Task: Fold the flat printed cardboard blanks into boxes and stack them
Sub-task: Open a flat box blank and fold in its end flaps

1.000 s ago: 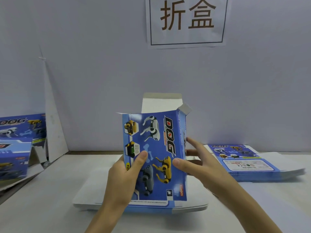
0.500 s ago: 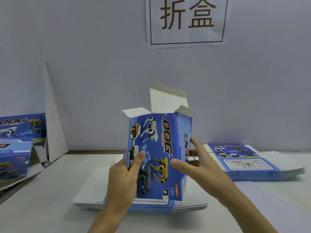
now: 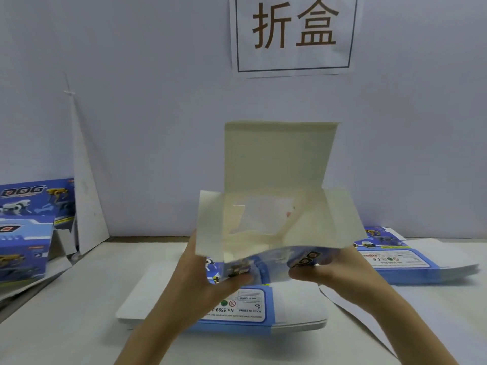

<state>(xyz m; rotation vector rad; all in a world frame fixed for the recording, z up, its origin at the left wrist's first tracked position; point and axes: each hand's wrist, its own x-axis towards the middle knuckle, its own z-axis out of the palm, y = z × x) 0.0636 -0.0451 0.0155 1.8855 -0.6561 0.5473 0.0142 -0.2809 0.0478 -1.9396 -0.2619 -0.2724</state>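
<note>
Tipped back since half a second ago, the one box (image 3: 276, 227) being worked now turns its open end up at the camera, where before it stood upright with its printed dog face showing; its cream inside is in view, one tall flap stands up at the far edge and two side flaps spread left and right. Both hands have dropped to its near lower edge; the left hand (image 3: 210, 275) grips the left corner, the right hand (image 3: 332, 270) grips the right corner, fingers curled on the blurred printed panel. The box is held in the air above one stack of flat blanks (image 3: 263, 309) on the bench (image 3: 66, 325), hiding that stack's far part; a second stack (image 3: 421, 262) lies at the right, unchanged. At least two folded boxes (image 3: 23, 233) sit at the left beside a leaning white sheet (image 3: 84, 180); one sign (image 3: 293, 32) hangs on the wall.
</note>
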